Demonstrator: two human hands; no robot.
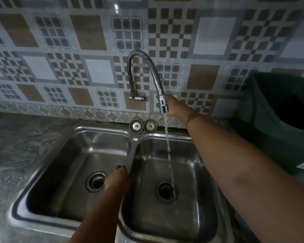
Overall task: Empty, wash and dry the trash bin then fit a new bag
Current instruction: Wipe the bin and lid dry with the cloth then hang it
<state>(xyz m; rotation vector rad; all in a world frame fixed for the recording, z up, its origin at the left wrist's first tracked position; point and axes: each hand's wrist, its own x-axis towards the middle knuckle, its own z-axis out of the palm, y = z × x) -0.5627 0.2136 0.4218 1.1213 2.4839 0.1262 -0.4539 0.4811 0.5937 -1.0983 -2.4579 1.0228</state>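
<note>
Left hand (pixel 118 176): ours, fingers straight, above the sink (pixel 74 223) divider
Right basin: water stream (pixel 168 151) falls into its drain (pixel 165 190); nothing else in it
Right hand (pixel 174 106): at the faucet (pixel 162 102) spout; grip hidden, we cannot tell
Strainers (pixel 143 126): two, sink's back rim
Trash bin (pixel 284 118): dark green, tilted, counter's right edge

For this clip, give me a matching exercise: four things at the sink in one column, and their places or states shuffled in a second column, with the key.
Things
1. trash bin
2. two sink strainers
3. right hand
4. left hand

Places or states
A. at the nozzle of the flexible faucet, which is running
B. over the divider between the two basins
C. on the counter to the right of the sink, tilted, with its dark opening towards the camera
D. side by side on the sink's back rim, near the wall

Pairs: 1-C, 2-D, 3-A, 4-B
</note>
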